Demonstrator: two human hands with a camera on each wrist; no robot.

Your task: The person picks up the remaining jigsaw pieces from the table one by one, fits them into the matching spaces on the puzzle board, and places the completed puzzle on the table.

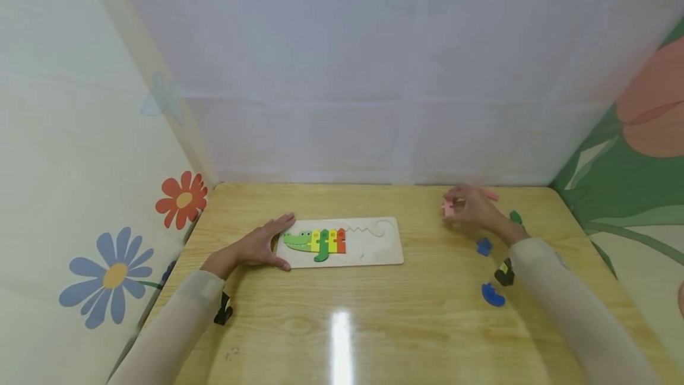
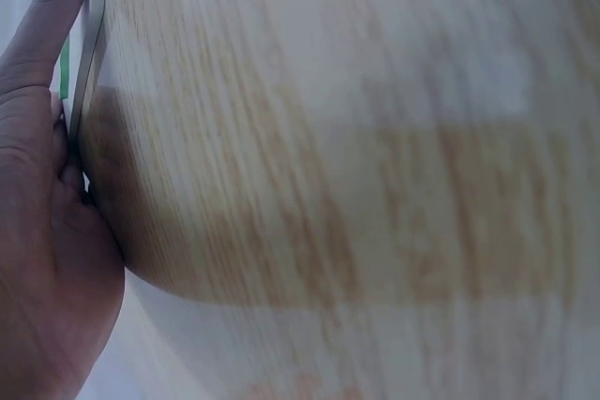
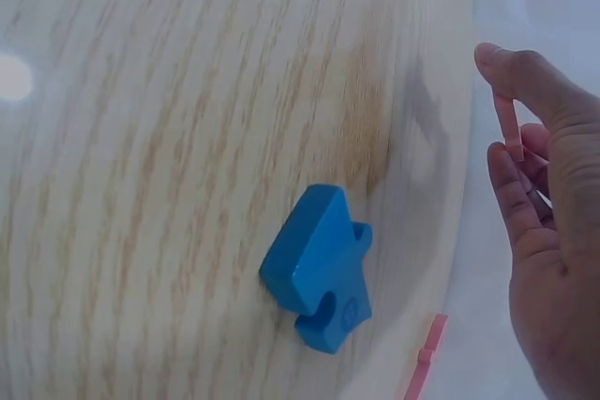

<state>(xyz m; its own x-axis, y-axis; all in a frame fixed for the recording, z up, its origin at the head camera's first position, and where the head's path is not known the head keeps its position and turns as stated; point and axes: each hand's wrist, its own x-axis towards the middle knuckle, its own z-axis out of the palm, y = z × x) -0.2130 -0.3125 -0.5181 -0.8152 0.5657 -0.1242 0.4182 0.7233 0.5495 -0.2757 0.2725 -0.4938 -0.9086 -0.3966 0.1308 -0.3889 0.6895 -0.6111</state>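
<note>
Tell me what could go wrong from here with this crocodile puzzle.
The pink piece might slip, since the right hand seems to pinch it only between thumb and fingertips.

The right sleeve could brush the loose green piece or the lower blue piece, which lie close to that arm.

The puzzle board could perhaps swivel if pressed at its right end, as the left hand is at its left end.

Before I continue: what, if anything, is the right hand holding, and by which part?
The right hand pinches a pink puzzle piece by opposite edges, between thumb and fingers.
</note>
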